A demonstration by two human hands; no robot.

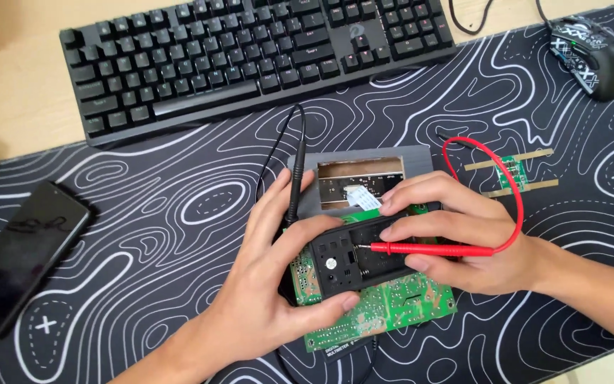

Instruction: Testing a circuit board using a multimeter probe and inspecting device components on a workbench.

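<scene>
My left hand (268, 281) grips a black plastic housing (346, 259) over a green circuit board (392, 306), and a black probe (294, 192) stands between its thumb and fingers. My right hand (456, 238) holds a red probe (428, 249) whose metal tip touches the inside of the black housing. A red lead (516, 192) loops from the probe up behind my right hand. A grey panel (364, 178) with a rectangular window and a white ribbon cable (360, 195) lies just beyond the board.
A black keyboard (250, 53) lies at the back and a patterned mouse (591, 53) at the far right. A black phone (19, 256) rests at the left on the black-and-white desk mat (143, 213). A small green board (512, 173) with tan strips sits at the right.
</scene>
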